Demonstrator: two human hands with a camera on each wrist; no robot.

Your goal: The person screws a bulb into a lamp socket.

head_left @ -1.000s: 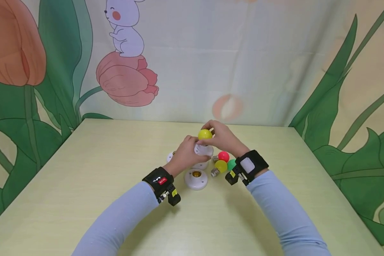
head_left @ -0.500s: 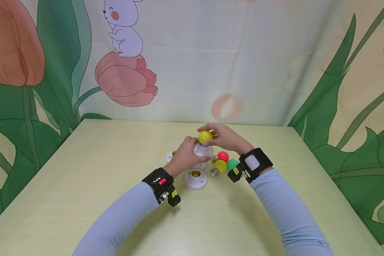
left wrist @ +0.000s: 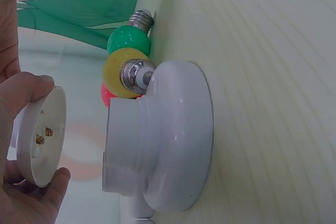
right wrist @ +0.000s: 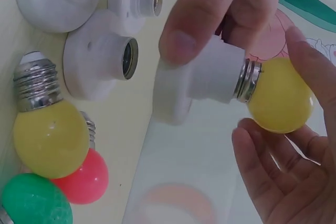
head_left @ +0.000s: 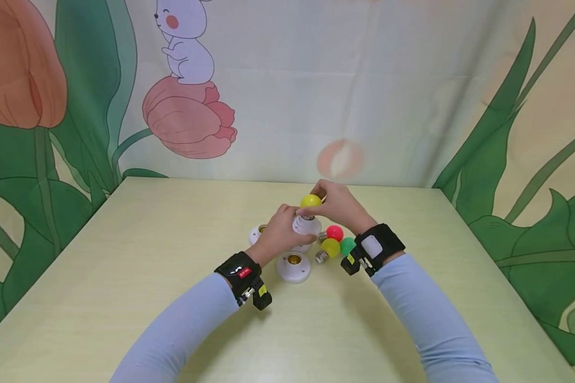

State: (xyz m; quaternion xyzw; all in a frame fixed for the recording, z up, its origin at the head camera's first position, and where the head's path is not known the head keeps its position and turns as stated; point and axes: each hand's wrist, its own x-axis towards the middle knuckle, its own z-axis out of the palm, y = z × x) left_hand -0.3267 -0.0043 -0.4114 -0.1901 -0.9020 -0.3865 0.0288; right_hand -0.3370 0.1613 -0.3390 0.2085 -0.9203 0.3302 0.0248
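Above the table, my left hand (head_left: 279, 231) grips a white lamp socket (right wrist: 210, 77) around its round base. The left wrist view looks at the underside of that socket (left wrist: 44, 140), where two brass screws show. My right hand (head_left: 340, 206) holds a yellow light bulb (right wrist: 281, 95) between thumb and fingers. The bulb's metal screw thread sits partly inside the socket's mouth, with several turns of thread still visible. In the right wrist view, bulb and socket line up lengthwise, and the left thumb (right wrist: 184, 45) presses on the socket's base.
Several more white sockets stand on the table below the hands, the nearest socket (head_left: 293, 268) with its brass mouth facing up. Beside them lie a red bulb (head_left: 335, 233), another yellow bulb (head_left: 331, 248) and a green bulb (head_left: 347, 246). A printed cloth (head_left: 278, 106) hangs behind the table.
The right hand's fingers have shifted their hold around the yellow bulb, and its wrist has swung out and back. Left hand and socket stay nearly in place, slightly farther right.
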